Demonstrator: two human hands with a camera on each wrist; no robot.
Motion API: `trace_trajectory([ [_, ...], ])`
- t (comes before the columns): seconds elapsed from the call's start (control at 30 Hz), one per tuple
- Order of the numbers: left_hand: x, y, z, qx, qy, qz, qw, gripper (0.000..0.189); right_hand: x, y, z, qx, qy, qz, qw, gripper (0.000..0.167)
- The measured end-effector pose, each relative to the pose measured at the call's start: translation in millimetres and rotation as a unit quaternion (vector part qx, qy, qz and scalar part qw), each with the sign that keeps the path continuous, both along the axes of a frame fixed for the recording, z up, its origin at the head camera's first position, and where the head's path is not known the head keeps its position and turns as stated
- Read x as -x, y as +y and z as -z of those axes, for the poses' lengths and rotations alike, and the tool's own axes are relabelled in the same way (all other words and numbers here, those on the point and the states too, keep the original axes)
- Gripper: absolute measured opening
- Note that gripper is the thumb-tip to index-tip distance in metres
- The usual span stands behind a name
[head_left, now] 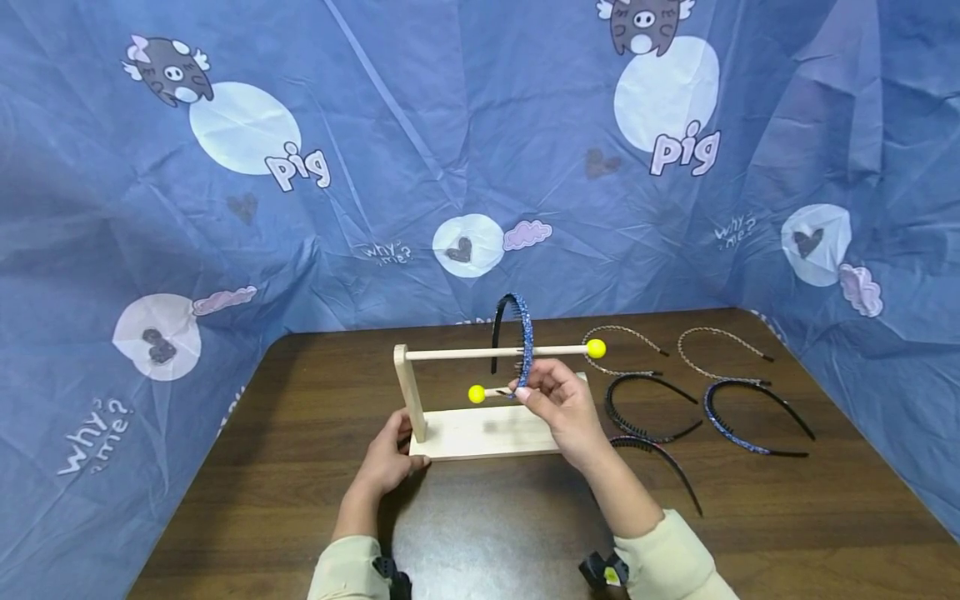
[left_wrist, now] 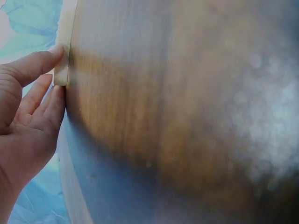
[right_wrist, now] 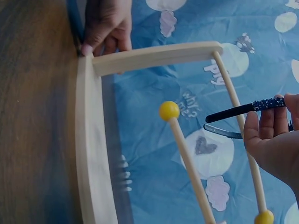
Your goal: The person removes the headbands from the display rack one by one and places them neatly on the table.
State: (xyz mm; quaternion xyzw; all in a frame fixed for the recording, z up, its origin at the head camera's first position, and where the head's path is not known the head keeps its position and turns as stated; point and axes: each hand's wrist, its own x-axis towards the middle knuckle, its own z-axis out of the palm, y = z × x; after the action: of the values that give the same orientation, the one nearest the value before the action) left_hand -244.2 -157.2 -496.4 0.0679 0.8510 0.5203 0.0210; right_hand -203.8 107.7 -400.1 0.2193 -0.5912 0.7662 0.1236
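My right hand (head_left: 564, 408) pinches a blue glittery headband (head_left: 527, 329) with comb teeth inside. Its arch rises above the upper rod (head_left: 480, 353) of a wooden stand (head_left: 480, 433), and its legs reach below, apparently astride the rod. In the right wrist view the black tips of the headband (right_wrist: 229, 113) point past the rod. My left hand (head_left: 386, 454) grips the left end of the stand's base, thumb in front. The left wrist view shows that thumb on the base (left_wrist: 63, 70). Yellow balls cap the upper rod (head_left: 596, 348) and the lower rod (head_left: 476, 394).
Several headbands lie on the brown table (head_left: 300, 500) to the right: two thin braided ones (head_left: 693, 358), a black one (head_left: 618, 412), another blue one (head_left: 723, 425) and a dark one (head_left: 678, 471) nearest me. A blue printed cloth (head_left: 337, 208) hangs behind the table.
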Motion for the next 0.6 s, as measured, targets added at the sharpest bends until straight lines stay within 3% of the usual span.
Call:
trace_trajectory([
  [0.1, -0.5, -0.3, -1.3, -0.001, -0.001, -0.002, 1.0000, 0.072, -1.3, 5.4, -2.8, 0.006, 0.004, 0.010, 0.9999, 0.016],
  [0.6, -1.4, 0.9, -0.8, -0.002, -0.004, -0.003, 1.0000, 0.072, -9.3, 29.1, -8.2, 0.060, 0.037, 0.005, 0.9975, 0.031],
])
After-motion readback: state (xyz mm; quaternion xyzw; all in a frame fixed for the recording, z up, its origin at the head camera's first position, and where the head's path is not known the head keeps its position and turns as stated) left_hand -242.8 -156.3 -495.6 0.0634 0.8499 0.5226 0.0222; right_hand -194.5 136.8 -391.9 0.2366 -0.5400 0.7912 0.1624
